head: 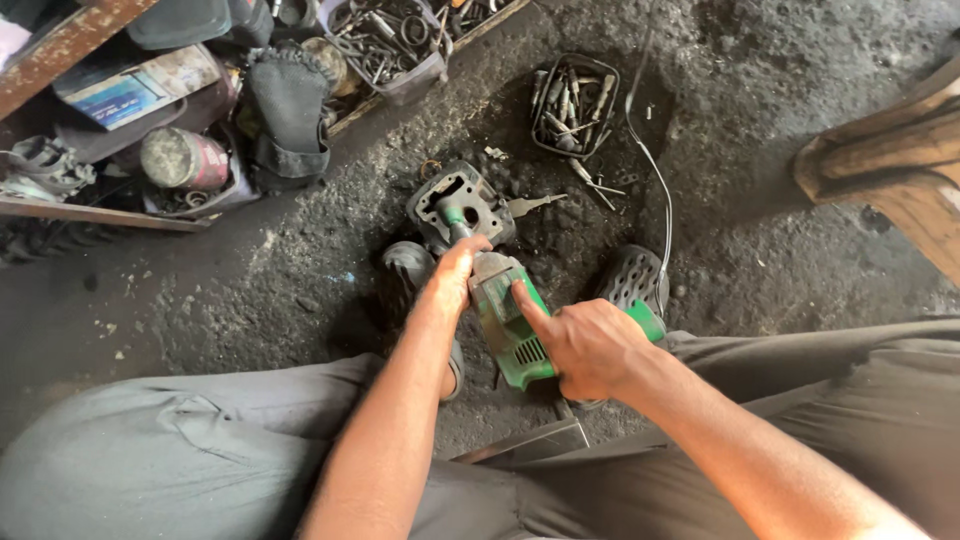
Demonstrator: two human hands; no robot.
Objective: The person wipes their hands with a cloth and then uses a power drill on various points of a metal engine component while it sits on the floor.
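A green power tool (508, 322) points its nose down into a dark metal engine cylinder block (458, 205) that sits on the dirty floor. My left hand (452, 275) grips the front of the tool near its nose. My right hand (585, 345) wraps the rear body, with the forefinger stretched along the green casing. The tool's tip is inside the block's bore. Both my knees in grey trousers frame the tool.
A black tray of bolts and bits (572, 103) lies beyond the block, with a thin cable (655, 180) running past it. Cluttered shelves with tins, a box of metal parts (390, 45) and a black glove (288, 110) stand at the upper left. A wooden piece (890, 160) is at the right.
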